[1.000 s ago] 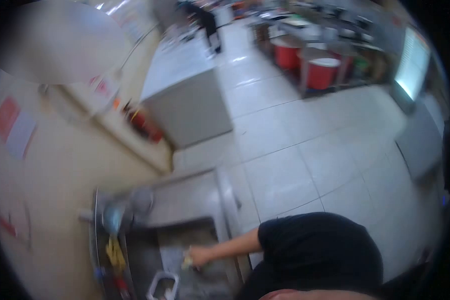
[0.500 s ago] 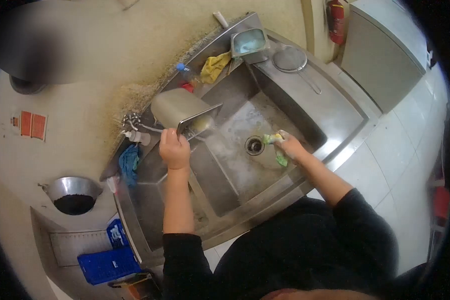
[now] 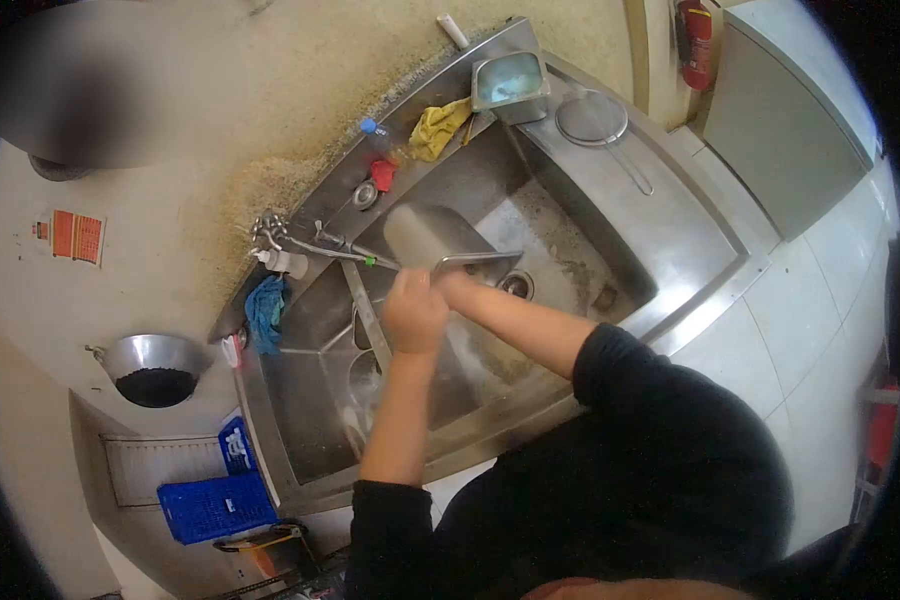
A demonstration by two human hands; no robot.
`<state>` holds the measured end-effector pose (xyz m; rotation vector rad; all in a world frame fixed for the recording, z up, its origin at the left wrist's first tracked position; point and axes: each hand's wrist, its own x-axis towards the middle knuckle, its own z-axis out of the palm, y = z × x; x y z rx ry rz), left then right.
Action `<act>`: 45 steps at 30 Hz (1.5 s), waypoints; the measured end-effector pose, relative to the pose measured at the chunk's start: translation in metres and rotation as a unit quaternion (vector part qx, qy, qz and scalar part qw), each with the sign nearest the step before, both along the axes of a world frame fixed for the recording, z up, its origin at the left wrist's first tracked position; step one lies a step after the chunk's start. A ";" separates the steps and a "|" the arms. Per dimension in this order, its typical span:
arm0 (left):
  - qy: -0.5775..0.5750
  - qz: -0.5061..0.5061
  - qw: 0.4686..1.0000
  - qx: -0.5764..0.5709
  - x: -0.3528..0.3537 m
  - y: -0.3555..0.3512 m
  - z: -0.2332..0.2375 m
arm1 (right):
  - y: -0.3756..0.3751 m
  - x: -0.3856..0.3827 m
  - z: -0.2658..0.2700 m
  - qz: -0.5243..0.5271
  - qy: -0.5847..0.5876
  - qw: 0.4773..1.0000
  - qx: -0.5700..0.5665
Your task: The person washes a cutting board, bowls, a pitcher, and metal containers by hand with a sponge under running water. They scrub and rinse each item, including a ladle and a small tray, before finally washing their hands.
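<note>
A deep stainless steel food pan (image 3: 410,235) lies tilted over in the sink (image 3: 530,210), with its mouth turned toward me. My left hand (image 3: 413,312) is closed on its near rim. My right hand (image 3: 457,288) reaches into the mouth of the pan, the wrist crossing beside the left hand. The right fingers are hidden inside, and so is whatever they hold. Just right of the pan is the round drain (image 3: 517,286). Behind my left hand, the tap (image 3: 315,248) extends over the divider between the basins.
Along the back ledge stand a plastic bottle (image 3: 380,138), a yellow cloth (image 3: 438,130) and a small pan of bluish liquid (image 3: 510,82). A strainer (image 3: 592,120) rests on the right drainboard. A blue cloth (image 3: 265,312) hangs at left, above a blue crate (image 3: 217,505).
My right hand, which held a green and yellow scrubbing cloth over the drain, has moved left into the pan. My left hand and the pan have shifted right and toward me.
</note>
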<state>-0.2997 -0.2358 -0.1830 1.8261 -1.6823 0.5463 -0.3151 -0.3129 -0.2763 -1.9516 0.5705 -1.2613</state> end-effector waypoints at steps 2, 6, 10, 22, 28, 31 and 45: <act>0.011 0.033 0.999 0.001 0.013 -0.001 -0.003 | -0.002 -0.003 -0.021 -0.008 0.053 0.998 -0.024; -0.001 0.072 0.996 0.055 0.028 0.001 0.002 | -0.022 -0.013 -0.035 0.082 0.281 0.949 -0.119; -0.041 0.040 0.997 0.054 0.023 -0.024 0.001 | -0.030 0.030 -0.043 0.070 0.264 0.962 -0.021; 0.144 0.227 0.952 0.143 0.079 -0.027 -0.019 | -0.031 -0.006 -0.031 0.246 0.233 0.941 0.003; 0.147 0.166 0.953 0.205 0.041 -0.043 -0.053 | -0.059 0.000 -0.007 0.364 0.407 0.835 0.072; 0.119 0.153 0.962 0.191 0.040 -0.046 -0.057 | -0.050 0.018 -0.064 0.237 0.392 0.871 -0.178; 0.076 0.140 0.956 0.245 0.050 -0.035 -0.050 | -0.021 0.004 -0.067 0.283 0.564 0.763 -0.139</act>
